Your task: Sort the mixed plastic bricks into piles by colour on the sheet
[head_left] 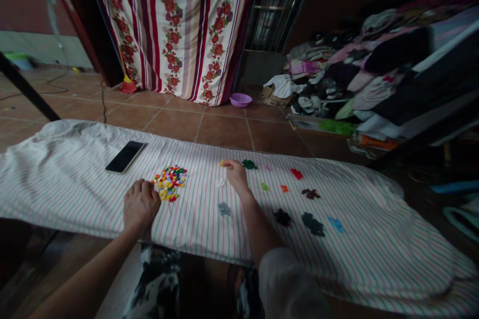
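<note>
My right hand point(236, 175) reaches over the striped cloth, its fingertips pinched together at some small yellow pieces point(222, 163). Whether a piece is between the fingers or just beneath them is hard to see. My left hand point(141, 204) rests with curled fingers at the left edge of a mixed pile of small colourful pieces point(172, 182); its fingertips are hidden. Around my right hand lie groups sorted by colour: white point(221, 183), grey point(224, 209), dark green point(249, 164), light green point(265, 186), orange point(284, 188) and red point(297, 174).
A smartphone point(126, 156) lies left of the mixed pile. Further right are brown point(311, 193), black point(282, 217), dark grey point(313, 224) and blue pieces point(336, 224). Beyond the cloth-covered surface point(359, 194), a purple basin point(240, 100) and heaped clothes point(337, 67) sit on the tiled floor.
</note>
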A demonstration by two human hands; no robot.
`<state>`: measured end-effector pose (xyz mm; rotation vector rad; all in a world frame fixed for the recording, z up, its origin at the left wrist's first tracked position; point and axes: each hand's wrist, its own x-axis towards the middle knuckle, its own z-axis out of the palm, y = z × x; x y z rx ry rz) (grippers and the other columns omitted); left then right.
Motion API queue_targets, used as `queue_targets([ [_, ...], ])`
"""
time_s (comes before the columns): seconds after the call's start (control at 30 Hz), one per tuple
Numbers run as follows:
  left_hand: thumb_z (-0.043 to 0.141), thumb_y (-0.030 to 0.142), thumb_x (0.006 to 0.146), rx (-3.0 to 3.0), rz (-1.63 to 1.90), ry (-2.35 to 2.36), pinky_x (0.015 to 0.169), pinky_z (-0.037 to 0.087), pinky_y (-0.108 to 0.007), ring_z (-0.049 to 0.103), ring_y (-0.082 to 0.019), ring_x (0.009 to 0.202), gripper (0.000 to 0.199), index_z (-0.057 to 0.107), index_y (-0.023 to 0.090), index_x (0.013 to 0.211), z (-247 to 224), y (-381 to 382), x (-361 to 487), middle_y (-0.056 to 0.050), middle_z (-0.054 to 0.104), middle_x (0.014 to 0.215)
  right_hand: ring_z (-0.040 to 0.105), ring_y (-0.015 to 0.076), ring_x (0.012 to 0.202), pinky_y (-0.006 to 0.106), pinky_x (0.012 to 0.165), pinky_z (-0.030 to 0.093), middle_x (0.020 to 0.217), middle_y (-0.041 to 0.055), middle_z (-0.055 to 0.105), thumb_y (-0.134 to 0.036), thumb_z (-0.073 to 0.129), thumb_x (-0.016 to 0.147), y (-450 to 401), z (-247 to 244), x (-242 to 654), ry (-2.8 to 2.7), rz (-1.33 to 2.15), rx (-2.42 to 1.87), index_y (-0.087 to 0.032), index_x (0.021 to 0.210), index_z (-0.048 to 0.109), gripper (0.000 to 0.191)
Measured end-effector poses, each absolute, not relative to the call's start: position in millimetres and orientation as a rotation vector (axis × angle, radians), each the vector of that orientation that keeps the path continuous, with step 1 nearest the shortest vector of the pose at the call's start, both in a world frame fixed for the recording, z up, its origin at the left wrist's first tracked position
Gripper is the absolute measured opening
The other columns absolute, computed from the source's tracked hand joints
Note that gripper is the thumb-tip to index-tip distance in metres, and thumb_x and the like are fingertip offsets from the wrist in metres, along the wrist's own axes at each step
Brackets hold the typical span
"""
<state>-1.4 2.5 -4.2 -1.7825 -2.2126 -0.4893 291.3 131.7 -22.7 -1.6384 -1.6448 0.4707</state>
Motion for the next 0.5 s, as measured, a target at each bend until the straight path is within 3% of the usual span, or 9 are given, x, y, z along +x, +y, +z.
queue_targets([
  [0.13,0.039,0.024,0.087,-1.794,-0.502,-2.194,0.086,0.042,-0.04,0.056,-0.027,0.1,0.024,0.057,0.014,0.099,-4.9,2.6,-2.6,-0.014,0.061,0.111,0.067,0.0165,0.083,0.026,0.078,0.051,0.087,0.004,0.072,-0.009,0.041,0.077,138.6,-24.7,299.6,-1.459,0.509,-1.729,-0.02,0.089,0.071,0.034],
  [0.5,0.039,0.024,0.087,-1.798,-0.502,-2.19,0.083,0.041,-0.039,0.055,-0.026,0.097,0.022,0.057,0.015,0.096,-4.7,2.6,-2.6,-0.013,0.061,0.104,0.068,0.019,0.092,0.03,0.084,0.052,0.097,0.0054,0.073,-0.014,0.045,0.082,134.4,-27.9,291.6,-1.496,0.551,-1.646,-0.023,0.105,0.069,0.034],
])
